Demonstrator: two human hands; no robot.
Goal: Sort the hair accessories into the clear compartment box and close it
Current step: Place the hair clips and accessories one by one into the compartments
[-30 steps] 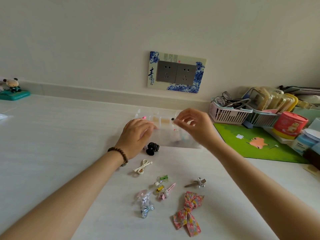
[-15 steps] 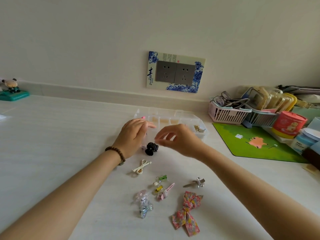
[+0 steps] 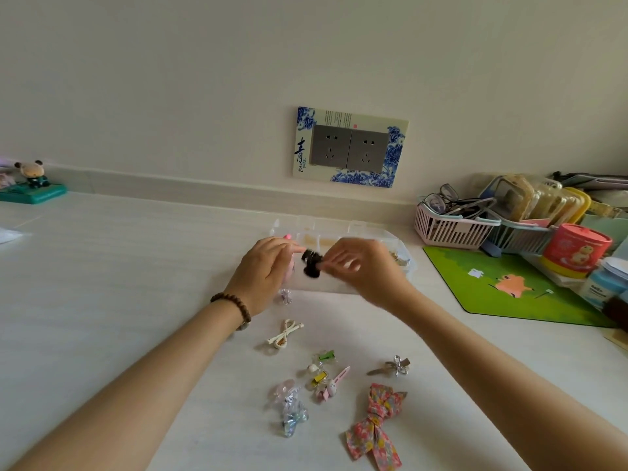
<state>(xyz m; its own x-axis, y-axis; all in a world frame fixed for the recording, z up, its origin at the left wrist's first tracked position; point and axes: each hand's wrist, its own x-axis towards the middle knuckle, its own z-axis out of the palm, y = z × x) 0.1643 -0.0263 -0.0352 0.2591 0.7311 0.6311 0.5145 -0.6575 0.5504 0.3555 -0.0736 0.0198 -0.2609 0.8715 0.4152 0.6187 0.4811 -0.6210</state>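
The clear compartment box [image 3: 356, 229] sits open against the far edge of the white table, partly hidden by my hands. My right hand [image 3: 365, 270] pinches a small black claw clip [image 3: 311, 265] and holds it in the air over the box's near left part. My left hand [image 3: 265, 270] hovers just left of the clip, fingers curled, near a pink item [image 3: 288, 236] at the box's left end. Loose on the table nearer me lie a cream clip [image 3: 283, 334], a green clip [image 3: 324, 356], a pink bunny clip [image 3: 333, 385], a silver bow clip [image 3: 394, 366], a floral fabric bow [image 3: 377, 426] and a clear sparkly bow [image 3: 289, 407].
A pink basket [image 3: 448, 229] with glasses, a blue basket and a red tub [image 3: 574, 251] crowd the right side, with a green mat [image 3: 509, 283] in front of them. A teal figurine stand [image 3: 32, 188] sits far left. A wall socket panel [image 3: 350, 147] is above the box.
My right hand came back from the box, took the black claw clip off the table and lifted it up over the box. My left hand stayed near the box's left end.
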